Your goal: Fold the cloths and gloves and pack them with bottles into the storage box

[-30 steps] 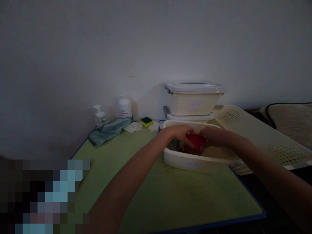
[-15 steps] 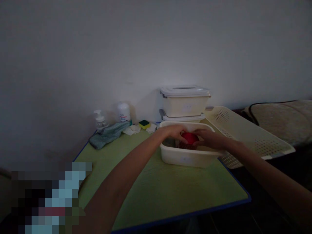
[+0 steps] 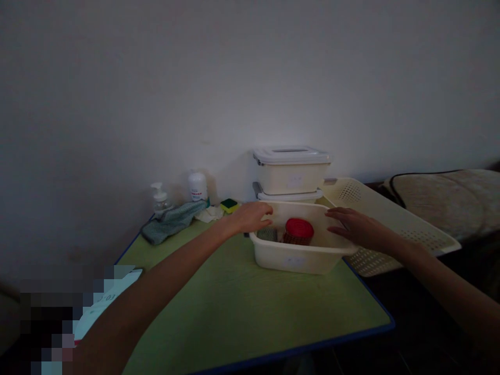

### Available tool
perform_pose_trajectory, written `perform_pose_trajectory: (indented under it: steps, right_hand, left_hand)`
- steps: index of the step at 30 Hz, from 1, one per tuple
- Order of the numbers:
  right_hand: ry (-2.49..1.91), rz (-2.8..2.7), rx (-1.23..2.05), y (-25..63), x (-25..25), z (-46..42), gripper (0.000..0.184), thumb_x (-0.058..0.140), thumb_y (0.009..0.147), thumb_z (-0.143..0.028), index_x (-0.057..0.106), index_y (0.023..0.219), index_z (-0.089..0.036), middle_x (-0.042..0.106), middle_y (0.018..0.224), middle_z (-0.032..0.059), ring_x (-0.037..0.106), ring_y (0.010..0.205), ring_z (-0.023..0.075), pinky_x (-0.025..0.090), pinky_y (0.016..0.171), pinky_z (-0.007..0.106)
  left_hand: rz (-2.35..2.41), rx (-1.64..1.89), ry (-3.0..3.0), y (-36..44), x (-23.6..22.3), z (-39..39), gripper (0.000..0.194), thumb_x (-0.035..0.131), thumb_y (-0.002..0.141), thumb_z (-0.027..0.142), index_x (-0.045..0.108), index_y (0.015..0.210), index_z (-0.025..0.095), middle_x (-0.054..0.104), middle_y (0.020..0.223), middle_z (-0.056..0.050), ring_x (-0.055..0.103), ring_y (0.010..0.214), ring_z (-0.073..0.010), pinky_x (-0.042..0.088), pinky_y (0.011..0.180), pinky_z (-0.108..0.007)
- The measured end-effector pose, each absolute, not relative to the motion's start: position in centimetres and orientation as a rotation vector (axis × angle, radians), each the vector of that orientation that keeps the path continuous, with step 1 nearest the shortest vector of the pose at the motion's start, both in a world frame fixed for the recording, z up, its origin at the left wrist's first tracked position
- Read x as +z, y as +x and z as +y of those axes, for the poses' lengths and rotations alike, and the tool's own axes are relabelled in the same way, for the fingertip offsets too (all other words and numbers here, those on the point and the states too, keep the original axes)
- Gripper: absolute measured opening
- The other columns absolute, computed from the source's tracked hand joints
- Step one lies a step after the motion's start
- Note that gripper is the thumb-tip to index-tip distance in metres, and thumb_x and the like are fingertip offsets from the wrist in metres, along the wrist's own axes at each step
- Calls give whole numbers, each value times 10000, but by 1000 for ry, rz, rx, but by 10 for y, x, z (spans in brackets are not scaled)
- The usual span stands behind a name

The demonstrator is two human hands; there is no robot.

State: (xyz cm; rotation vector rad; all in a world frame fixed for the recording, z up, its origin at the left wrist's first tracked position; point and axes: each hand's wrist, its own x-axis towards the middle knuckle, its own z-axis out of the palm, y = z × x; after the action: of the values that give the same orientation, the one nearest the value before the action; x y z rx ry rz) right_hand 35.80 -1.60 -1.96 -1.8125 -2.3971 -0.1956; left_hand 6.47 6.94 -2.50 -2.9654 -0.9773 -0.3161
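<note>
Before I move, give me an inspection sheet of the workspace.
Surface: green tabletop with a blue edge.
Job's things: red-topped item inside the open cream tub.
Clutter: grey cloth, crumpled white paper, sponge, pump bottle, white bottle.
Hands: left hand open at the tub's left end, right hand open at its right end; both empty.
Cables: nothing seen.
Surroundings: stacked lidded boxes behind the tub, perforated basket to the right, wall behind.

At the far left of the green tabletop (image 3: 250, 312), a pump bottle (image 3: 160, 198) and a white bottle (image 3: 198, 186) stand beyond a crumpled grey-green cloth (image 3: 167, 226). A yellow-and-green sponge (image 3: 228, 206) sits right of them. Stacked lidded boxes (image 3: 291, 178) adjoin a perforated basket (image 3: 390, 221).
</note>
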Motion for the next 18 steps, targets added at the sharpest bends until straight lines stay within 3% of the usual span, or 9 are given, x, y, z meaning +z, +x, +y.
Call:
perform_pose_trajectory:
  steps: [7, 12, 14, 18]
  right_hand:
    - [-1861, -2358, -263, 376, -1, -20, 484, 402, 845, -431, 586, 1159, -112, 565, 1235, 179, 537, 1125, 315, 416, 968, 455]
    - [-1913, -2077, -316, 386, 35, 4, 382, 465, 821, -363, 626, 1047, -100, 629, 1117, 208, 597, 1001, 319, 446, 891, 423]
    - [-1934, -1962, -340, 388, 50, 23, 360, 438, 832, -360, 625, 1023, -118, 664, 1021, 186, 627, 915, 293, 478, 802, 402]
    - [-1874, -1663, -274, 395, 68, 64, 315, 443, 810, -371, 642, 935, -161, 667, 990, 149, 618, 902, 274, 462, 797, 388]
  left_hand:
    - [-1028, -591, -2861, 54, 12, 93, 232, 498, 807, 317, 632, 933, 177, 669, 967, -83, 606, 903, -226, 450, 795, -326]
    - [-1503, -1468, -2772, 54, 38, 131, 36, 599, 658, 196, 601, 638, 167, 619, 674, -14, 591, 694, -159, 457, 740, -286]
    - [-1683, -1747, -2642, 58, 39, 147, 47, 579, 649, 160, 553, 610, 164, 586, 639, -6, 586, 666, -145, 463, 706, -275]
    - [-1883, -2008, -2441, 69, 34, 169, 45, 516, 690, 155, 477, 674, 172, 569, 687, -26, 578, 651, -138, 468, 633, -271]
